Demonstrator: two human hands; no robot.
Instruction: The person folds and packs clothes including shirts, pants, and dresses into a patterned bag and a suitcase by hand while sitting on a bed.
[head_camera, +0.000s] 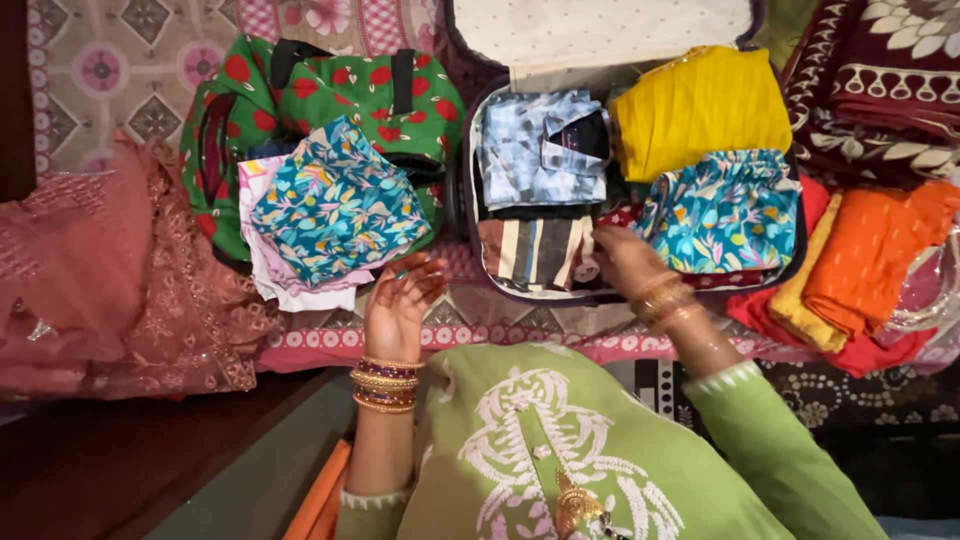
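Right hand (625, 262) rests fingers-down, gripping nothing, on the soft striped folded cloth (535, 252) at the open suitcase's (790, 255) front edge, likely light, limp, best pinched along its fold; left hand (397, 305) hovers open and empty, left of the suitcase.

The right hand (628, 262) pressed down inside the open suitcase (640, 30), fingers on the striped folded cloth (532, 250), with a teal floral garment (722, 212) just at its three o'clock. At twelve o'clock lay a blue-grey shirt (530, 150); a yellow garment (700, 105) sat toward one o'clock. The left hand (398, 305) hovered palm-up, empty, just below a floral folded stack (330, 205) resting against a green red-spotted bag (350, 90).
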